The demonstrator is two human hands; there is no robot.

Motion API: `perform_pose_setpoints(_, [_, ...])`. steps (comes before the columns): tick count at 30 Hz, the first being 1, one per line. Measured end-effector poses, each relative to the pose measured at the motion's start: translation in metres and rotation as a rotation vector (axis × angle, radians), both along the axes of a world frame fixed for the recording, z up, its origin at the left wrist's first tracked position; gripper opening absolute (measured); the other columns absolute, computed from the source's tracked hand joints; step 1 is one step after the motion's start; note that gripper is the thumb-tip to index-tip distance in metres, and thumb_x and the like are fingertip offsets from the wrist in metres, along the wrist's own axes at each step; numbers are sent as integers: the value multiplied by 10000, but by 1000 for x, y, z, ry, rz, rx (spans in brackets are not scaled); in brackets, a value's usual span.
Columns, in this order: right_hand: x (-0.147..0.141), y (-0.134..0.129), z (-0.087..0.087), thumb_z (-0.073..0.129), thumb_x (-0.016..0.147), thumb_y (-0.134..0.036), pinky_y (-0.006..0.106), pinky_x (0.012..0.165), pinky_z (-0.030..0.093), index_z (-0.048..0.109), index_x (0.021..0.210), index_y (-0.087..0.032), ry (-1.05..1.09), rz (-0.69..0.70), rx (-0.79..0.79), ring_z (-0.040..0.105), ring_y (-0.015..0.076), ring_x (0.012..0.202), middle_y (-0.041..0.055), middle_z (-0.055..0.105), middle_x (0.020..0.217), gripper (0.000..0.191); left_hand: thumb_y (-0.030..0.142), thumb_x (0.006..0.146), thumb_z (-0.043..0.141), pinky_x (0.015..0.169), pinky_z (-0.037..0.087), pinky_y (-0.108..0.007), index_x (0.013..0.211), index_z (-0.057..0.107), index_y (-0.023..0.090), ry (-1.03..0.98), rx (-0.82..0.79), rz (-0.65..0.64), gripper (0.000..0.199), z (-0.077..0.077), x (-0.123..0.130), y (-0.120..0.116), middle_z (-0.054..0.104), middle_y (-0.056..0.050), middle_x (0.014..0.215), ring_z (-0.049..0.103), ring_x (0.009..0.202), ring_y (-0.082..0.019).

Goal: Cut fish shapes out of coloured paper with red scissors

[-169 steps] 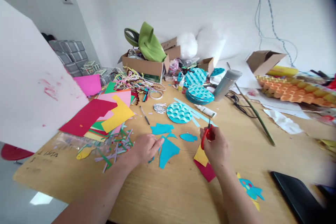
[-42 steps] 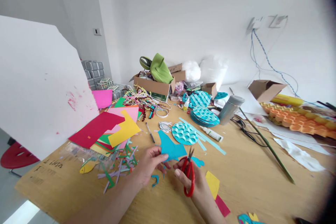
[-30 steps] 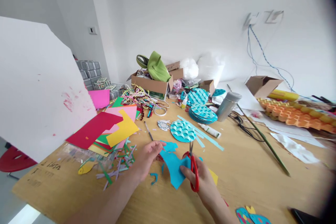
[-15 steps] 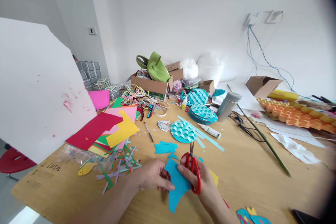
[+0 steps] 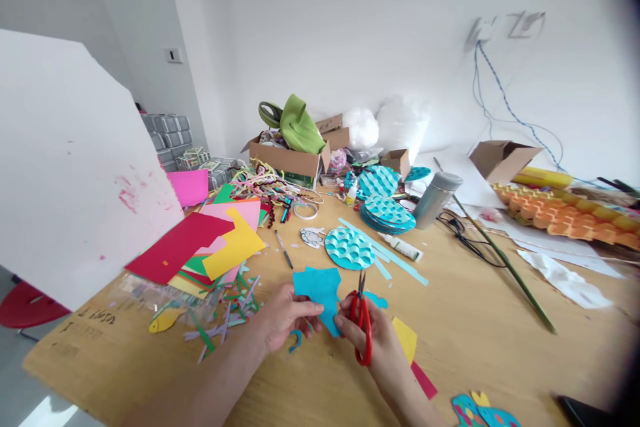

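Note:
A piece of blue paper (image 5: 324,288) with an uneven outline is held up between both hands. My left hand (image 5: 286,315) pinches its left side, thumb on top. In my right hand (image 5: 376,337) is a pair of red-handled scissors (image 5: 368,340), blades pointing up and away from me; the thumb and a finger of that hand also touch the paper's lower right edge. The scissor blades look nearly closed and stand apart from the paper. Under my left hand lies a small curved blue scrap (image 5: 296,341). Another blue paper piece (image 5: 376,299) lies beyond the scissors.
Coloured paper sheets (image 5: 173,250) and cut strips (image 5: 225,320) cover the left. Woven blue discs (image 5: 349,248), a glue bottle (image 5: 403,247) and a grey flask (image 5: 437,200) stand ahead. Yellow paper (image 5: 405,340) lies right of my hand, near blue fish cutouts (image 5: 483,413).
Both hands have shifted the blue paper forward and left, and its outline looks different. The small curved scrap now shows on the table. The scissors remain in my right hand.

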State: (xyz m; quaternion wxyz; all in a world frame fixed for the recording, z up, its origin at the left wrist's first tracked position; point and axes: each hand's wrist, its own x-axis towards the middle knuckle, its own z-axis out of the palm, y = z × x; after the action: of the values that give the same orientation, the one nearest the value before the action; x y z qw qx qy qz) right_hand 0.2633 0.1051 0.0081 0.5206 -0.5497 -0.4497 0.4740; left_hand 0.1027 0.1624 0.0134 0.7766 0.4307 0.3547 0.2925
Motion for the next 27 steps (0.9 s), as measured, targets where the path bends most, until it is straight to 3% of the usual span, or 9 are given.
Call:
perform_pose_setpoints(8, [0,-1,5,656,637,-604,272,567,437,529,791,-193,-10,18,-30,505,152,587,-1,536,671,457,340,595,749,430,397,-197,845,668,108,-16,-26,51,350,-4,1,1,663,-63,719,583,540,-121])
perform_pose_setpoints(13, [0,-3,10,720,612,-523,261,557,444,551,787,-187,21,10,-31,508,142,579,-8,544,669,415,316,602,748,448,416,-200,851,665,106,-37,-23,63,336,-5,0,2,655,-55,717,574,560,-114])
perform_pose_setpoints(19, [1,-2,10,738,592,-519,254,522,444,548,765,-188,10,42,-19,487,138,571,-4,547,655,419,296,571,739,409,376,-200,774,652,108,50,-48,68,290,-6,-2,4,635,-39,618,553,484,-113])
perform_pose_setpoints(27, [7,-2,13,735,620,-488,255,545,443,563,806,-188,4,16,-27,494,142,592,-9,543,681,392,352,557,768,430,396,-210,817,650,93,67,-55,-49,386,5,-11,8,663,-76,679,585,518,-131])
